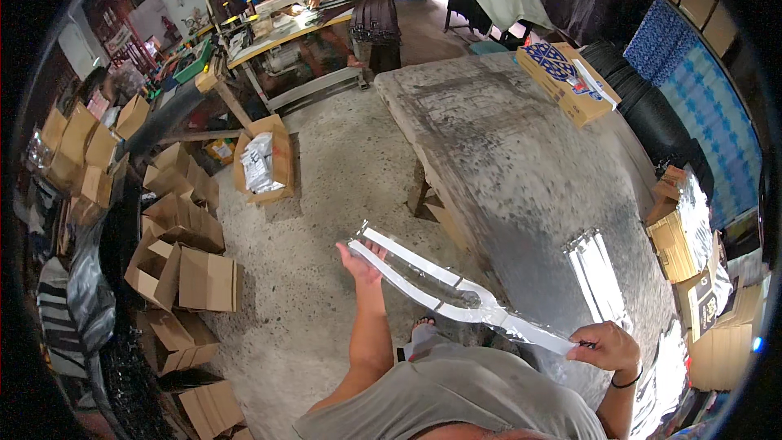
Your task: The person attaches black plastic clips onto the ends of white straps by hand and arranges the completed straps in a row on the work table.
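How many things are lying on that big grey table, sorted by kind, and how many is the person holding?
Printed cardboard box on the table: 1
Clear flat packet on the table: 1
Long clear packet held between left hand and right hand: 1
Total: 3

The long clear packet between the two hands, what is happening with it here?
A person holds a long clear plastic packet with a white card and a dark slim part inside, stretched between both hands. The left hand supports the far end from below; the right hand pinches the near end. They stand beside a grey worktable where another packet and a printed cardboard box lie.
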`<control>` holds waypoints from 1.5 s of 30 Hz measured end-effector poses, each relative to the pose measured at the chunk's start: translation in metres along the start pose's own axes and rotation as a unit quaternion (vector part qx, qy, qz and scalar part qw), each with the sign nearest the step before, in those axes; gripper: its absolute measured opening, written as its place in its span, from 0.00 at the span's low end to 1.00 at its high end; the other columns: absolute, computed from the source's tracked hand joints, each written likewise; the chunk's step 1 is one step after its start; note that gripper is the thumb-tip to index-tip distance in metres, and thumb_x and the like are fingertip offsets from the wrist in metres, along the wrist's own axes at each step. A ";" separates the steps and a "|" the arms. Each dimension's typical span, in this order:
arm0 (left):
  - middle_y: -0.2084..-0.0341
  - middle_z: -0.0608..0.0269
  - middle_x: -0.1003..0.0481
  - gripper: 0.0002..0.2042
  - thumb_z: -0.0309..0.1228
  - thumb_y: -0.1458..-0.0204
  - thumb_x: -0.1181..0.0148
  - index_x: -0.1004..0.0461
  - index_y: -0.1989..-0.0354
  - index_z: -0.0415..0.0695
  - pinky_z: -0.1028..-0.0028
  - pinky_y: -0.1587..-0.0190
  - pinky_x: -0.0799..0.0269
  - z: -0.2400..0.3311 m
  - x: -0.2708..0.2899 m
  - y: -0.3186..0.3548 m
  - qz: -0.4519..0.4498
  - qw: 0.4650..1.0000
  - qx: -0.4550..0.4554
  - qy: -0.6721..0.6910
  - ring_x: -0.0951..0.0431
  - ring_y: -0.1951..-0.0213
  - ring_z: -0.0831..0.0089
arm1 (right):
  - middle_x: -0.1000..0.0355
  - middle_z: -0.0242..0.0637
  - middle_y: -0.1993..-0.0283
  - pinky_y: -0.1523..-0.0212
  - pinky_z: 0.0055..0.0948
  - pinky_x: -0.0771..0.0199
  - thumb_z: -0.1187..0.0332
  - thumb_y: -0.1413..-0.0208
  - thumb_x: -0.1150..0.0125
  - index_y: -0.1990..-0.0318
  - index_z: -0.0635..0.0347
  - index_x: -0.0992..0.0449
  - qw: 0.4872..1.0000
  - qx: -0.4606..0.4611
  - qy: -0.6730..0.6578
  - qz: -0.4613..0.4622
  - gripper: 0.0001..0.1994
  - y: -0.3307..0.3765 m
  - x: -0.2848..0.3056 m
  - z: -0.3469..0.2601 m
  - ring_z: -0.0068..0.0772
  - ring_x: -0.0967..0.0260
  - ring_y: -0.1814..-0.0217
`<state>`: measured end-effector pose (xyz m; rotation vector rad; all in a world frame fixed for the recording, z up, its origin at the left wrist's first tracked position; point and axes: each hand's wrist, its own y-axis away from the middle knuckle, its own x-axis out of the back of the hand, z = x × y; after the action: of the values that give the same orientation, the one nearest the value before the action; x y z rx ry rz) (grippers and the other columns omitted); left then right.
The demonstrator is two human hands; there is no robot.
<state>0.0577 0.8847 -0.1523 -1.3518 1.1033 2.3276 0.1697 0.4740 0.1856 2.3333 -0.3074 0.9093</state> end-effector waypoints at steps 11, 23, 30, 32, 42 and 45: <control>0.55 0.52 0.33 0.39 0.66 0.50 0.67 0.39 0.48 0.39 0.57 0.57 0.29 -0.038 0.016 -0.053 -0.401 0.910 0.098 0.048 0.30 0.55 0.57 | 0.28 0.43 0.72 0.71 0.36 0.32 0.55 0.49 0.40 0.65 0.59 0.26 0.990 -0.042 0.018 0.134 0.15 0.065 -0.027 0.085 0.41 0.29 0.73; 0.49 0.46 0.36 0.33 0.61 0.48 0.60 0.45 0.51 0.40 0.45 0.45 0.37 -0.254 -0.107 0.056 -0.121 0.979 0.096 -0.134 0.34 0.47 0.48 | 0.29 0.46 0.72 0.67 0.37 0.33 0.61 0.50 0.41 0.64 0.62 0.27 0.931 -0.285 -0.090 0.211 0.13 0.190 -0.079 0.223 0.45 0.31 0.68; 0.57 0.50 0.30 0.23 0.58 0.47 0.56 0.40 0.65 0.47 0.39 0.48 0.40 -0.376 -0.127 0.088 -0.147 0.960 0.191 -0.140 0.31 0.51 0.47 | 0.30 0.44 0.73 0.67 0.36 0.34 0.64 0.51 0.43 0.65 0.62 0.27 0.882 -0.370 -0.136 0.256 0.11 0.252 -0.106 0.305 0.41 0.31 0.69; 0.57 0.51 0.30 0.23 0.58 0.48 0.56 0.39 0.67 0.48 0.38 0.48 0.41 -0.404 -0.126 0.085 -0.162 0.953 0.222 -0.131 0.30 0.52 0.46 | 0.29 0.44 0.72 0.66 0.35 0.33 0.64 0.51 0.42 0.66 0.62 0.27 0.863 -0.400 -0.147 0.271 0.11 0.261 -0.110 0.327 0.40 0.30 0.69; 0.45 0.53 0.42 0.29 0.48 0.48 0.45 0.45 0.44 0.46 0.53 0.41 0.47 -0.473 -0.100 0.092 -0.262 0.877 0.267 -0.302 0.40 0.43 0.54 | 0.27 0.45 0.71 0.66 0.35 0.32 0.63 0.51 0.42 0.67 0.63 0.26 0.830 -0.441 -0.127 0.317 0.11 0.283 -0.157 0.450 0.40 0.29 0.67; 0.42 0.50 0.47 0.35 0.45 0.47 0.44 0.55 0.37 0.44 0.55 0.40 0.47 -0.468 -0.098 0.086 -0.310 0.843 0.253 -0.360 0.42 0.41 0.53 | 0.27 0.45 0.72 0.67 0.35 0.33 0.64 0.51 0.43 0.68 0.63 0.26 0.836 -0.440 -0.118 0.306 0.11 0.282 -0.168 0.473 0.40 0.29 0.69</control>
<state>0.3679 0.5111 -0.1657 -0.4430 0.7745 1.6354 0.1819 -0.0404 -0.0726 1.4531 -1.3252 0.5391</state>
